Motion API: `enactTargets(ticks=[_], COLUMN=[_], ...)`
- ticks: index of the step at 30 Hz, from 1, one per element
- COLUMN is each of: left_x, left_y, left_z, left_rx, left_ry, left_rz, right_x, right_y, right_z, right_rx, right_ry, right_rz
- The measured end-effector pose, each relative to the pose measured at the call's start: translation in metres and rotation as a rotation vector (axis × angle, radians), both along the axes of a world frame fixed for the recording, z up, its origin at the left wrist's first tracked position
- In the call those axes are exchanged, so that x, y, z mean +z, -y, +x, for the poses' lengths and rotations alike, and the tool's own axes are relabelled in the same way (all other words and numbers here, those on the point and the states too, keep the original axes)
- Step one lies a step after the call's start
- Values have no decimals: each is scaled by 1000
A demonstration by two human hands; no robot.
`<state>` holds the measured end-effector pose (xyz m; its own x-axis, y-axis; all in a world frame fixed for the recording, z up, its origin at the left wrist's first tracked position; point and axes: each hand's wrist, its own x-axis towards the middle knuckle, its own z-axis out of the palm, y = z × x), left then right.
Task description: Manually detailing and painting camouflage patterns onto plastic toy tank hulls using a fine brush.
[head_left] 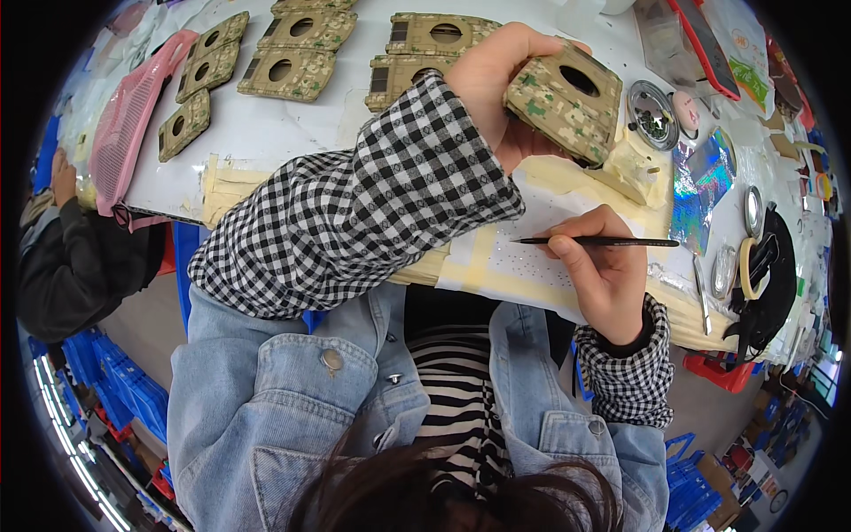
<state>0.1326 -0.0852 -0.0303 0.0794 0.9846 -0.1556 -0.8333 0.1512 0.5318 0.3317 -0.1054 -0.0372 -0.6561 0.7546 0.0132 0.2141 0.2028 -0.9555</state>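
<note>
My left hand [492, 84] is wrapped round a camouflage-patterned model tank hull [557, 105] with a round hole in its top, raised over the table. Lower and to the right, my right hand [612, 279] pinches a thin black paintbrush [634, 241]. The brush tip points left, over a white sheet [496, 257] covered in small dots and edged with masking tape; whether it touches the sheet I cannot tell. Just right of the held hull are a tape-covered block [631, 173] and a round metal dish [653, 115] with dark bits in it.
More camouflage hulls [288, 66] lie in groups at the far left and centre. A pink mesh basket [124, 146] stands at the left edge, beside another person's dark sleeve [75, 266]. On the right are shiny holographic film [702, 191], a slim metal tool [702, 293] and a black bag [773, 275].
</note>
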Motion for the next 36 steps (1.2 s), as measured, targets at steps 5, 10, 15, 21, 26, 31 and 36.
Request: enactTargets(ticks=[5, 10, 15, 21, 26, 31, 36], left_x=[-1, -2, -3, 3, 18, 18, 21], left_y=[-1, -2, -2, 3, 10, 9, 9], left_z=[1, -1, 0, -5, 1, 0, 4], left_rx=[-13, -13, -9, -20, 10, -110, -200], left_ry=[28, -8, 10, -58, -65, -88, -88], left_rz=[11, 10, -6, 36, -18, -9, -57], right_x=[-1, -1, 0, 10, 49, 82, 96], right_y=[2, 1, 0, 1, -2, -18, -28], right_z=[-1, -1, 0, 6, 18, 19, -7], right_rx=[-4, 4, 3, -47, -64, -3, 35], right_ry=[-34, -37, -31, -81, -238, -386, -365], right_rz=[-25, -34, -26, -90, -109, 80, 159])
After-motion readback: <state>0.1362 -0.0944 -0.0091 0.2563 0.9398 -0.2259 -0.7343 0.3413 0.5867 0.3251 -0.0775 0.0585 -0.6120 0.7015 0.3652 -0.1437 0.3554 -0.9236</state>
